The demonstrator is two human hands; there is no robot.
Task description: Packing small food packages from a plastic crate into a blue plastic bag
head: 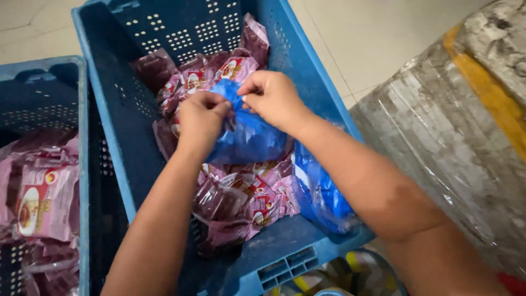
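Both hands pinch one blue plastic bag (249,134) over the blue crate (126,109) of pink packets (241,200) — left hand (201,119) and right hand (272,97) clamped at its mouth. Best worked with fingertips close together — pulling evenly, lest the thin film tear

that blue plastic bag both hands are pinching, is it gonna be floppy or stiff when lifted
Probably floppy: the blue plastic bag crumples and folds between the left hand and right hand. Likely light, since it looks thin and glossy, so perhaps slippery too.
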